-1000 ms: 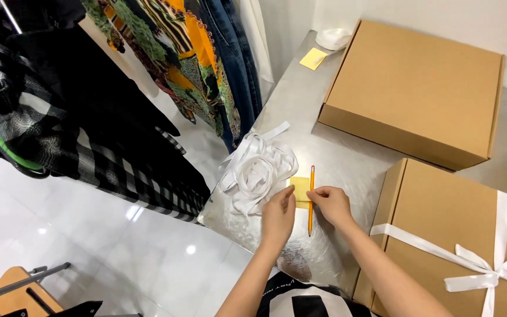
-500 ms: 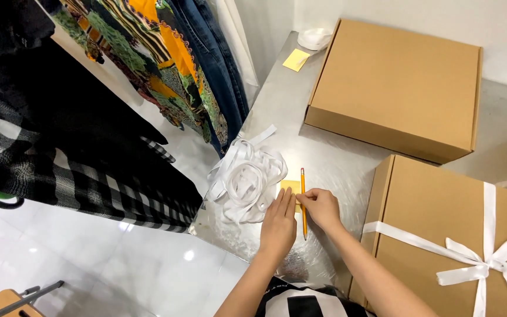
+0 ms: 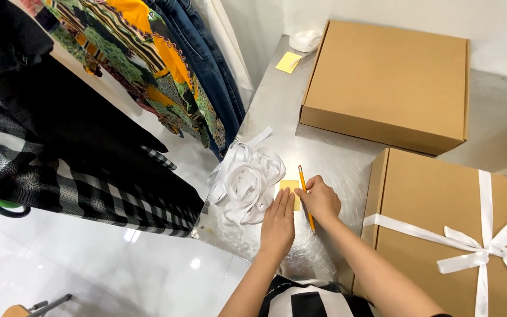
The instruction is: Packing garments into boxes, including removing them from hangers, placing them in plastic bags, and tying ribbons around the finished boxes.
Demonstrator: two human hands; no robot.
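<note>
Pencil in right hand; long axis near-far; left hand flat beside.

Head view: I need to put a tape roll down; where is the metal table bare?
Bare metal table lies between the plain box and the ribbon pile, and along the near edge. It is crowded around the sticky note, both hands and the ribboned box.

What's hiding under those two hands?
A small yellow sticky note lies under the left hand and right hand, beside an orange pencil. The hands cover much of the note, so any writing is hidden.
</note>
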